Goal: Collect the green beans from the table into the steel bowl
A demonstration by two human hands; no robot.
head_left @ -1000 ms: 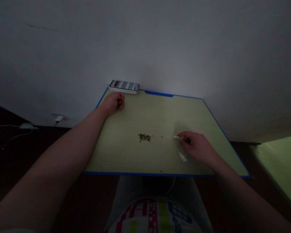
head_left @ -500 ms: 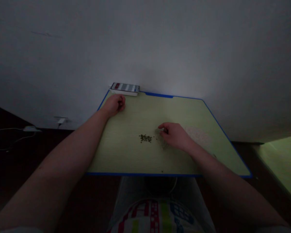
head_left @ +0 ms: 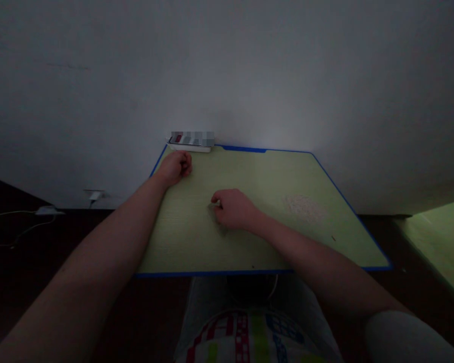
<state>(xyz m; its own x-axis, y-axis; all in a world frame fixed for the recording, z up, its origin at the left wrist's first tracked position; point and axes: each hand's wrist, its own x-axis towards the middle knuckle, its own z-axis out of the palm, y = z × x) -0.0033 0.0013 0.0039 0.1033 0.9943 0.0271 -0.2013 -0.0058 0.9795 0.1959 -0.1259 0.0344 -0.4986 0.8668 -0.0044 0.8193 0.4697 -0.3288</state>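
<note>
My left hand (head_left: pixel 177 166) rests in a loose fist at the far left of the pale yellow-green tabletop (head_left: pixel 196 252), just in front of the box; I see nothing in it. Near the table's middle, my right hand (head_left: pixel 232 207) has thumb and fingers pinched on a thin, see-through piece (head_left: pixel 210 204) whose kind I cannot make out. The small dark green bean-like grains are hidden at this moment, with my right hand over where they lay. Further right a patch of pale, rice-like grains (head_left: pixel 306 208) is spread flat on the table.
A white box (head_left: pixel 191 148) with a phone-like screen (head_left: pixel 185 139) on top stands at the back left corner, by the wall. A blue edge (head_left: pixel 212 274) borders the table. A small dark stick-like bit (head_left: pixel 333 238) lies at the right. A plug (head_left: pixel 95 195) is in the wall at left.
My right hand has slid left across the table with the see-through piece, covering the spot of the dark grains. The left hand stays in place. The view has shifted slightly.
</note>
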